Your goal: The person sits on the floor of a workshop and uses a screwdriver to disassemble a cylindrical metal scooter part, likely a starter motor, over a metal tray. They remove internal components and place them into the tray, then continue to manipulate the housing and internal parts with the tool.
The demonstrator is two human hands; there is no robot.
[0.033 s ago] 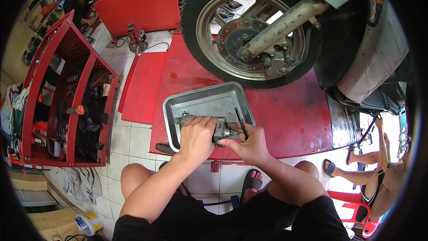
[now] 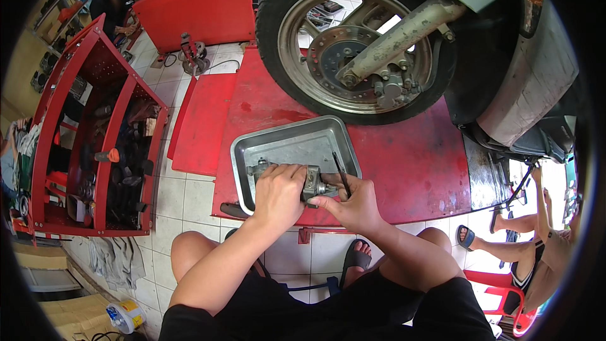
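Over a shallow metal tray [image 2: 243, 137], my left hand [image 2: 281, 191] is wrapped from above around a grey metal machine part [image 2: 312, 181]. The part's blocky end sticks out to the right of my fingers, and another piece of metal [image 2: 257, 168] shows to their left; whether the two are joined is hidden. My right hand [image 2: 351, 203] is closed at the right end of the part, by a small round fitting [image 2: 327, 187]. A thin black rod-like tool [image 2: 340, 169] rises from between its fingers and slants up to the left. The tool's lower end is hidden.
The tray rests on a red platform [image 2: 404, 170], below a motorcycle wheel [image 2: 284, 44] with a brake disc. A dark handle [image 2: 233, 209] lies by the tray's near left corner. At left stands a red shelf cart [image 2: 95, 132]; a person [image 2: 536, 265] sits at right.
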